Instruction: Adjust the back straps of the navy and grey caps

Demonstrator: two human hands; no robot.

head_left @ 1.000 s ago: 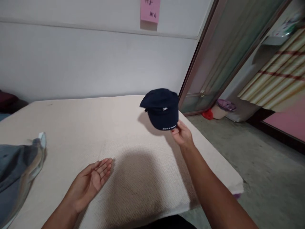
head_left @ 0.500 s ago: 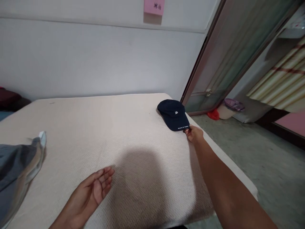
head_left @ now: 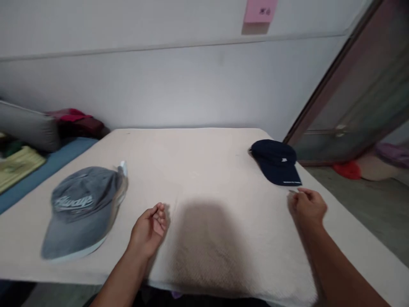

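Observation:
A navy baseball cap [head_left: 275,161] with small white marks lies at the right side of the cream-covered table [head_left: 198,170], its brim towards me. My right hand [head_left: 309,207] is just in front of that brim, apart from it, fingers loosely bent and holding nothing. Left of the middle, my left hand [head_left: 148,228] hovers low over the cloth, palm turned inward, fingers slightly curled with nothing in them. On the left lies a grey baseball cap [head_left: 84,209] with white lettering and a pale tag at its edge, slightly blurred, untouched by either hand.
A pale wall rises behind the table, with a pink note [head_left: 260,10] on it. At the far left are a grey cushion [head_left: 30,125] and dark red items [head_left: 76,123]. A framed sliding door [head_left: 351,98] and a red bag [head_left: 347,169] are at right.
My right hand has let go of the navy cap's brim and drawn back slightly. The view has swung left, bringing the whole grey cap into sight. My left hand stays empty.

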